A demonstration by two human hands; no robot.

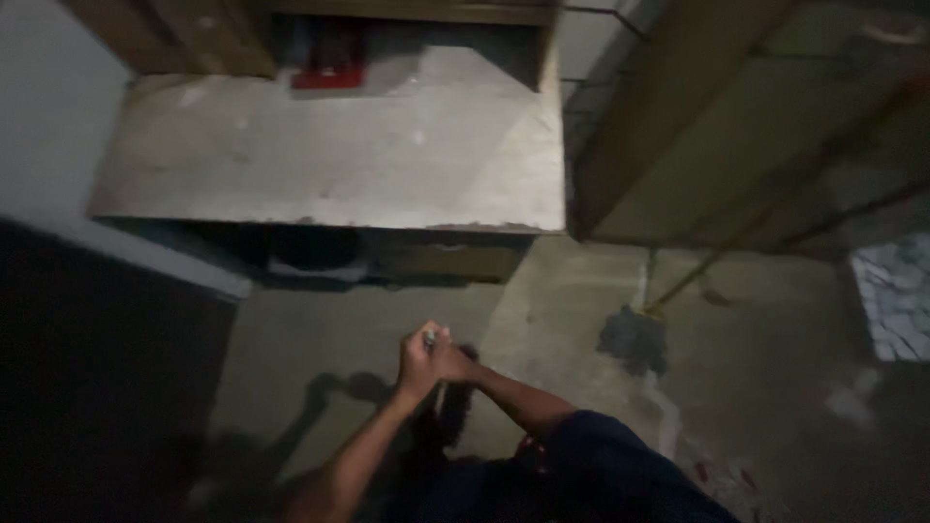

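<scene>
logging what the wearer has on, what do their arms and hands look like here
Both forearms are bare, with no gloves, watch or rings that the dim light lets me make out. The left hand and right hand are uncovered. A dark blue sleeve covers the right upper arm; the left arm shows no sleeve in frame.

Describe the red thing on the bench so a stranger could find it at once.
Start at the big pale workbench top filling the upper left of the head view. Go to its far edge, where a dark recess opens beneath a wooden shelf. The red object sits there, low and blocky, the only bright colour on the grey surface.
</scene>
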